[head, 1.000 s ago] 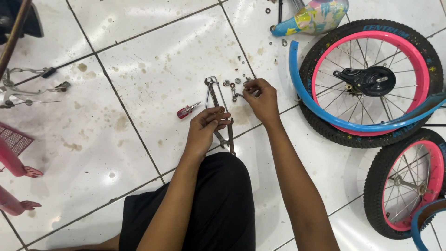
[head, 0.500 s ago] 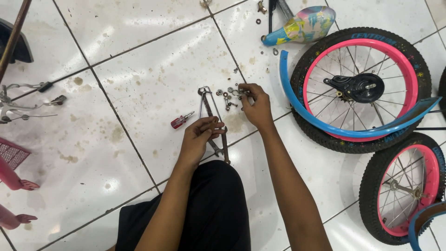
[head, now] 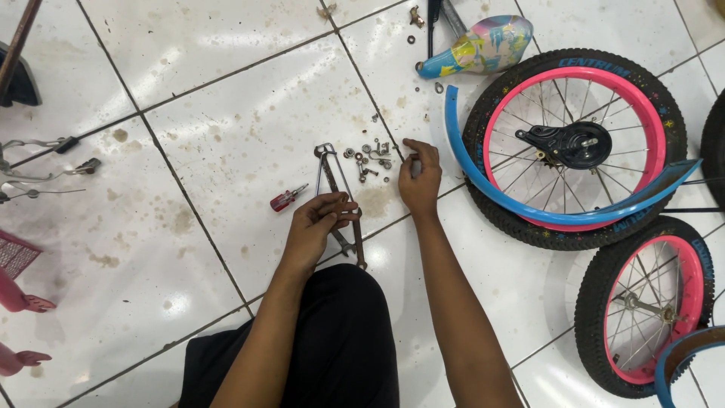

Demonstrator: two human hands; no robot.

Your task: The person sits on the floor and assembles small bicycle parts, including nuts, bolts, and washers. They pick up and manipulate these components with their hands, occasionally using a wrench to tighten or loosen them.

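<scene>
Head view: left hand (head: 317, 227) grips rusty pliers (head: 341, 202); right hand (head: 420, 177) pinches small bolts (head: 371, 159).

Single head cam, looking steeply down, close over tiled floor (head: 226, 98), no 2nd view

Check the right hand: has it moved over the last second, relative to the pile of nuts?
No. The right hand stays at the right edge of the pile of nuts, as before; only the camera has shifted.

Black trousers over bent knee, bare forearms, no sleeves, no rings
</scene>
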